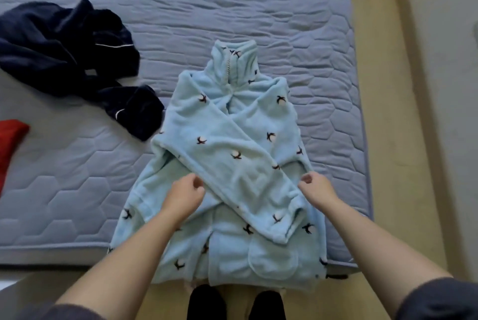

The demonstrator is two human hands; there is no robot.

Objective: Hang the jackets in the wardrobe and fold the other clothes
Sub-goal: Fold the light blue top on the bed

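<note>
A light blue fleece top (232,138) with small dark bird prints lies flat on the grey-blue mattress (232,4), collar away from me. Both its sleeves are folded across the front in an X, and its hem hangs over the near mattress edge. My left hand (185,195) hovers over the left side of the crossed sleeves, fingers loosely curled, gripping nothing. My right hand (316,187) sits at the right side by the upper sleeve's edge, also loosely curled with nothing in it.
A crumpled dark navy garment (69,61) lies on the mattress to the left. A red cloth (10,138) shows at the far left edge. A tan floor strip (382,112) runs along the mattress's right side. My dark-socked feet (235,304) stand below.
</note>
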